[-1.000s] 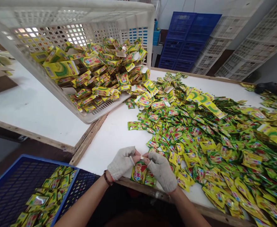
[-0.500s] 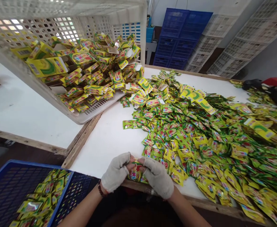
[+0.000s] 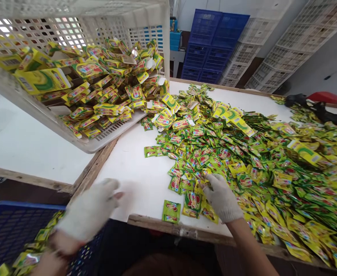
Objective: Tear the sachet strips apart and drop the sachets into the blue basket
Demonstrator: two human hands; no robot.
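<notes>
My left hand [image 3: 89,209], in a white fingerless glove, is over the table's left edge near the blue crate [image 3: 27,207]. Motion smears its fingers, so what they hold, if anything, cannot be made out. My right hand [image 3: 219,195], gloved alike, is at the near edge of the packet pile [image 3: 214,153], its fingers bent and pinching at a small yellow packet [image 3: 198,187]. A green packet with watermelon pictures [image 3: 171,211] lies apart at the front edge. Beside my right fingertips is another watermelon packet [image 3: 193,201].
A white basket [image 3: 99,145] tilts on its side at the left, full of small yellow cartons [image 3: 89,70], some spilled onto the packets. Stacked blue crates [image 3: 204,42] and white crates [image 3: 286,57] stand behind the table. A wooden strip [image 3: 151,222] edges the front.
Both hands were together on a packet at the front edge and have parted. My left hand moved left toward the blue crate; my right hand moved right onto the pile. The view shifted slightly.
</notes>
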